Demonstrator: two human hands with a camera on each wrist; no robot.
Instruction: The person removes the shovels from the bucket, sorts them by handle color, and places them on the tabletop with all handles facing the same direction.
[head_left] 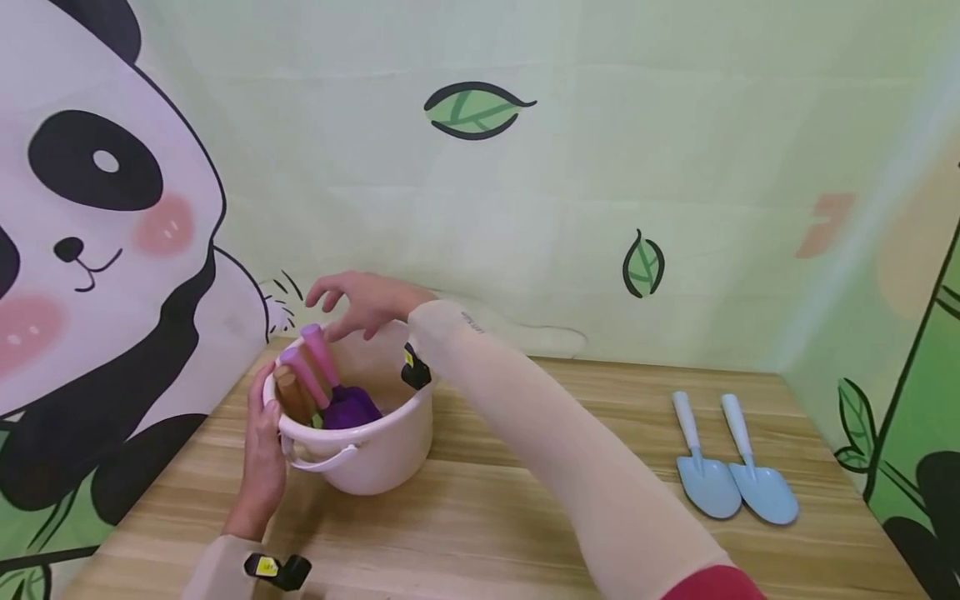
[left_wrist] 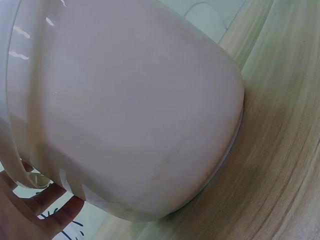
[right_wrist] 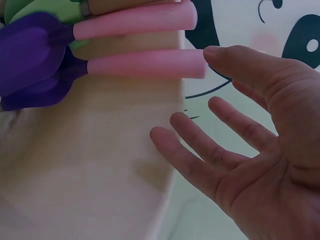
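A pale pinkish bucket [head_left: 378, 462] stands on the wooden table, its white bail handle [head_left: 326, 461] hanging at the front. My left hand [head_left: 264, 450] grips its left side at the rim; in the left wrist view, fingers [left_wrist: 65, 215] lie against the outer wall near the handle. Inside lean purple trowels [right_wrist: 30, 50] with pink handles [right_wrist: 145, 64], and beside them green tools [right_wrist: 45, 11] with brown handles [head_left: 292, 396]. Over the far rim, my right hand [head_left: 367, 302] has its fingers spread, the thumb tip right at one pink handle's end.
Two light blue trowels [head_left: 708, 483] lie side by side on the right of the wooden table [head_left: 480, 517]. Behind the table hangs a green backdrop [head_left: 555, 183] with a panda and leaves. A thin cord [head_left: 555, 327] runs along its lower part.
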